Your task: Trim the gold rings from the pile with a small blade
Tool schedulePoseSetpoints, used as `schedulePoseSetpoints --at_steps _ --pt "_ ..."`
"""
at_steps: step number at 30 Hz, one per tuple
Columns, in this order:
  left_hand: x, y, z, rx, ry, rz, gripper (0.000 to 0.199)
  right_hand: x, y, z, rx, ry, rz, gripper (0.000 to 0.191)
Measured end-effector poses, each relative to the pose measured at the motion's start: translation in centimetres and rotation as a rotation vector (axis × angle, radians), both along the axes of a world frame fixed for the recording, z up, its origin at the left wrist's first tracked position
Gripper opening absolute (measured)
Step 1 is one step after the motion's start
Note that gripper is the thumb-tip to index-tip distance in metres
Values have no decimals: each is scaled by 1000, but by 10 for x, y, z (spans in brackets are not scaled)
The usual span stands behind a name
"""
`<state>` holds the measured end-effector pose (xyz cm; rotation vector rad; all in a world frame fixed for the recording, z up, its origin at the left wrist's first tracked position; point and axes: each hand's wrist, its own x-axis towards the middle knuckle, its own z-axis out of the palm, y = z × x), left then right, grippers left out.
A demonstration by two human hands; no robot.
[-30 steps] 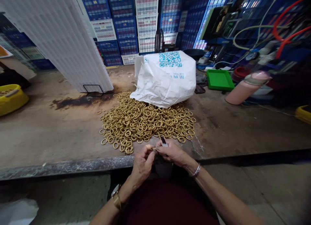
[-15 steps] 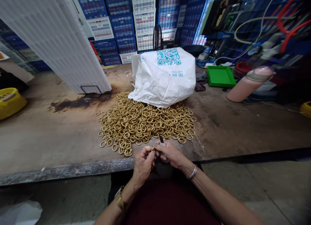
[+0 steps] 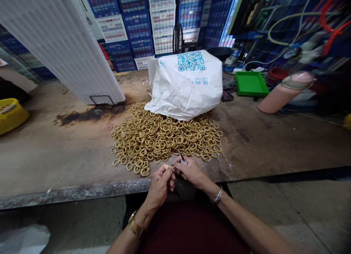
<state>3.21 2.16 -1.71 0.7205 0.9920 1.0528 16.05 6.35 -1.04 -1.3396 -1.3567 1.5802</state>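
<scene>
My left hand (image 3: 159, 184) is closed, with a brass-coloured ring (image 3: 173, 167) pinched between thumb and forefinger. Against it, my right hand (image 3: 192, 172) is wrapped around what looks like a small knife (image 3: 182, 158); its dark, blade-like end points up and away, and most of its grey body is hidden by the fingers. Both hands meet over the front edge of the table, fingertips close together at the held ring. Just beyond them spreads a large pile of similar rings (image 3: 161, 137), partly covered by a white sack (image 3: 186, 93) with blue print.
On the wooden table (image 3: 68, 155) stands a pale ribbed panel (image 3: 82, 56) at left, near a yellow basket (image 3: 12, 117). To the right are a green tray (image 3: 251, 84) and a pink bottle (image 3: 282, 95). Stacked crates (image 3: 141, 45) fill the back.
My left hand has turned slightly, and its lower fingers show more openly below the ring. The view has shifted a little; the pile and sack look the same.
</scene>
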Motion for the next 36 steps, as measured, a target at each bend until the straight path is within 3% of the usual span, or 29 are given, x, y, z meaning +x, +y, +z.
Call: schedulePoseSetpoints --at_steps 4,11,22,28,33,36 --pt "-1 1 0 -7 -14 43 26 1 -2 -4 220 -235 -10 14" --pt "-2 1 -5 50 33 68 26 4 -13 -14 558 -580 250 14" --pt "-4 0 -9 115 161 69 28 2 -14 -15 565 -693 274 14" --pt "-8 -5 -3 155 189 55 26 4 -8 -6 531 -778 376 17" --pt "-6 -12 17 100 -64 -4 22 6 -6 -5 501 -992 327 17" --pt "-6 -10 22 -8 -238 22 20 9 -4 -8 511 -1042 192 21"
